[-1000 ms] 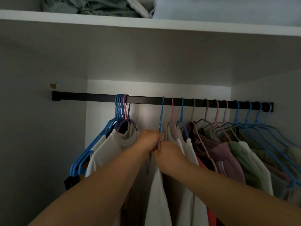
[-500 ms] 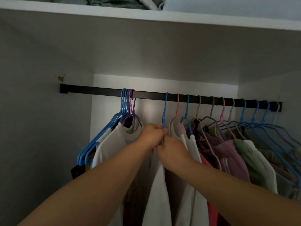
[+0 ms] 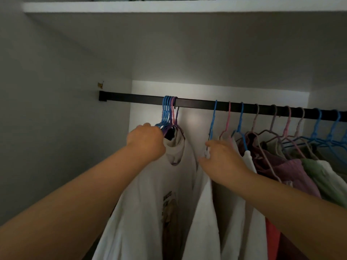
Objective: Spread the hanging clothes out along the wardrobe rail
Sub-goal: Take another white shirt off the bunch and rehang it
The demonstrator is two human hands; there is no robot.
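Your left hand (image 3: 146, 141) is up at the tight bunch of hangers (image 3: 169, 115) in the middle left of the picture. Its fingers curl in at the bottom of that bunch, but the back of the hand hides them, so I cannot tell if they are really holding a hanger. Your right hand (image 3: 223, 158) is near the middle, with its fingers curled round the shoulder of the white top (image 3: 204, 212) that hangs from the first blue hanger (image 3: 213, 119) on that side.

To do this step well, take just one hanger from the bunch — the one nearest the gap. Hold it close under its hook and slide it along the black rail (image 3: 195, 103) toward the middle. Go slow, so the other hooks do not come along. Stop about halfway across the open bit of rail. The white shirt with the picture (image 3: 150, 203) hangs from that bunch and will swing, so let it settle before you pick the next one.

Both your arms reach up and forward from the bottom corners of the picture, a little apart, with the gap between them. The clothes on the right (image 3: 281, 166) already hang with even spaces — the bunch on the left is the part left to spread.
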